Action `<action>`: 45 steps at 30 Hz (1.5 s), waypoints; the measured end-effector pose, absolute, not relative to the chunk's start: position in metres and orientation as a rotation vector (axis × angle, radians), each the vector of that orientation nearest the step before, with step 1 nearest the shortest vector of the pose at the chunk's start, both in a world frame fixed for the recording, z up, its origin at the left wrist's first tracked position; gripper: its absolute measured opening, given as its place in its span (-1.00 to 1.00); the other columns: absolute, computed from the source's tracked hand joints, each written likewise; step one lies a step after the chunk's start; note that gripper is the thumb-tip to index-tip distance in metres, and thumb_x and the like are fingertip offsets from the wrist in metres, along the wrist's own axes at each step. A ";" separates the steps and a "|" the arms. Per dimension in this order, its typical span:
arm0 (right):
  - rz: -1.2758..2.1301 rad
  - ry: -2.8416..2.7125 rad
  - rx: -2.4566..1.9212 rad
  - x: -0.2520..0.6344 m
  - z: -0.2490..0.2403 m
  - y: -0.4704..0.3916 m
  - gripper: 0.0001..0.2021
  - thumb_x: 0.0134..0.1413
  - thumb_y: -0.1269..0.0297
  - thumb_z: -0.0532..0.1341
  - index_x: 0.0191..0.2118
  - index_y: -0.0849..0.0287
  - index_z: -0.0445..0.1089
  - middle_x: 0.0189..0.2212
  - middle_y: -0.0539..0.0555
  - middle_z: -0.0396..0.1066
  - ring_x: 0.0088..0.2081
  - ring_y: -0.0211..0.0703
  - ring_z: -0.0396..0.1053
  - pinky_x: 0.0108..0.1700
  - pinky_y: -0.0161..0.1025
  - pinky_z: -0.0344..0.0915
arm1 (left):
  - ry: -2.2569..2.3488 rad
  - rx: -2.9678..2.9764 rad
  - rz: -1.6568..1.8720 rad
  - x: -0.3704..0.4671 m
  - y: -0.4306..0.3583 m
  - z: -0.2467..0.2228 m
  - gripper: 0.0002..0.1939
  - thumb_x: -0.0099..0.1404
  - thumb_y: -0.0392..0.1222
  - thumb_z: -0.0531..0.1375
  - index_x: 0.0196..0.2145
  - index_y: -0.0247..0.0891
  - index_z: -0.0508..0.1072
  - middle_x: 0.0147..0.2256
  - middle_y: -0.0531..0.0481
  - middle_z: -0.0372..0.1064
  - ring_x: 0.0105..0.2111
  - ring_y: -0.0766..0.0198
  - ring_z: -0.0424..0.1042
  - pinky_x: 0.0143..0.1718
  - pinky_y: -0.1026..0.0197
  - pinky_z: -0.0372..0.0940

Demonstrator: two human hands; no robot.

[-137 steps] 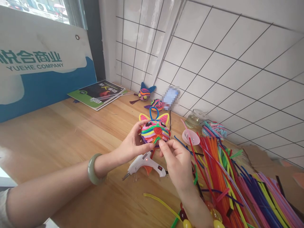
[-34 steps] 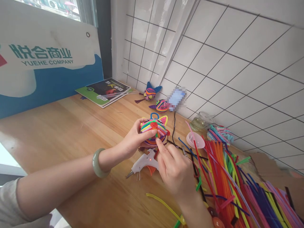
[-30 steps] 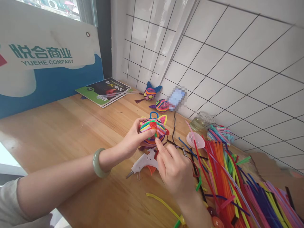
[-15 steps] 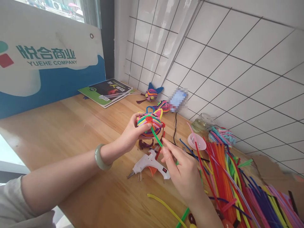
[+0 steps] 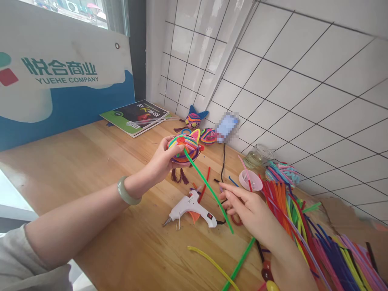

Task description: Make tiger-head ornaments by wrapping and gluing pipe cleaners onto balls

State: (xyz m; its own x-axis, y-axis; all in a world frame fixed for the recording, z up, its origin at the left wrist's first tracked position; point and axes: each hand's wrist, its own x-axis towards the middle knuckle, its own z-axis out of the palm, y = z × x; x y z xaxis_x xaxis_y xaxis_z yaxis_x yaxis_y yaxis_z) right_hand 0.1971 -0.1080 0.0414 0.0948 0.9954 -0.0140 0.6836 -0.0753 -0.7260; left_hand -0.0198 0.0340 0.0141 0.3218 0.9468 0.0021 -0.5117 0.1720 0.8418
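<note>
My left hand [image 5: 165, 157] is closed around a round striped ornament [image 5: 195, 150] of coloured pipe cleaners, with a pointed yellow-and-pink fin, a red rosette and dark tassels. Its thumb presses on the front beside the rosette. From under that thumb a long green pipe cleaner [image 5: 209, 192] slants down to the right, its far end loose. My right hand [image 5: 248, 206] is apart from the ornament, low over the table, with fingers curled. A reddish loop like a scissor handle [image 5: 236, 220] shows beneath the fingers; what they grip is mostly hidden.
A white glue gun [image 5: 194, 208] lies below the ornament. Loose yellow [image 5: 212, 262] and green pipe cleaners lie in front. Bundled pipe cleaners [image 5: 281, 210], a pink bowl [image 5: 251, 180] and a glass jar [image 5: 259, 155] stand right. Finished ornaments [image 5: 194, 118], a phone and booklets [image 5: 136, 117] are behind.
My right hand has let go of the green pipe cleaner and moved right and down. The ornament has shifted slightly left and up in my left hand, showing the green strip's full length.
</note>
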 end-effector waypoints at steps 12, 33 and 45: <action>0.556 -1.665 -2.563 0.254 0.020 -0.096 -0.77 0.12 0.35 0.13 -0.16 0.18 0.50 -0.33 0.13 0.58 -0.31 -0.09 0.54 -0.32 -0.24 0.33 | 0.324 0.814 0.958 -0.032 0.046 0.014 -0.54 0.21 -0.11 0.26 0.06 -0.21 0.39 -0.10 -0.09 0.53 -0.13 0.06 0.54 -0.17 0.04 0.49; 0.246 -1.360 -2.607 0.294 0.018 -0.102 -0.44 -0.08 0.17 0.22 0.08 0.28 0.30 -0.34 0.17 0.52 -0.33 0.03 0.53 -0.29 -0.16 0.38 | 0.413 0.759 0.830 -0.029 0.046 0.007 -0.59 0.23 -0.06 0.26 -0.01 -0.29 0.42 -0.12 -0.21 0.54 -0.16 -0.04 0.58 -0.20 0.01 0.50; -0.496 -1.682 -1.729 0.236 0.043 -0.101 -0.56 0.19 0.06 0.22 0.13 0.15 0.39 -0.23 0.15 0.51 -0.27 -0.06 0.48 -0.13 -0.11 0.44 | 0.441 0.767 0.682 -0.029 0.036 0.022 -0.66 0.23 -0.06 0.23 -0.08 -0.30 0.46 -0.14 -0.21 0.54 -0.22 0.02 0.59 -0.26 0.05 0.50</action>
State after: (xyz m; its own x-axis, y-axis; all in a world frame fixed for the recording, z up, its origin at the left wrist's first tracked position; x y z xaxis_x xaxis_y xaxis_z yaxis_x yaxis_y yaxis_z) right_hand 0.2364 -0.1014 0.0432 0.0985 0.7264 0.6802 0.9792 0.0512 -0.1965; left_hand -0.0290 0.0357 0.0215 0.7031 0.7010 -0.1193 -0.3967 0.5259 0.7524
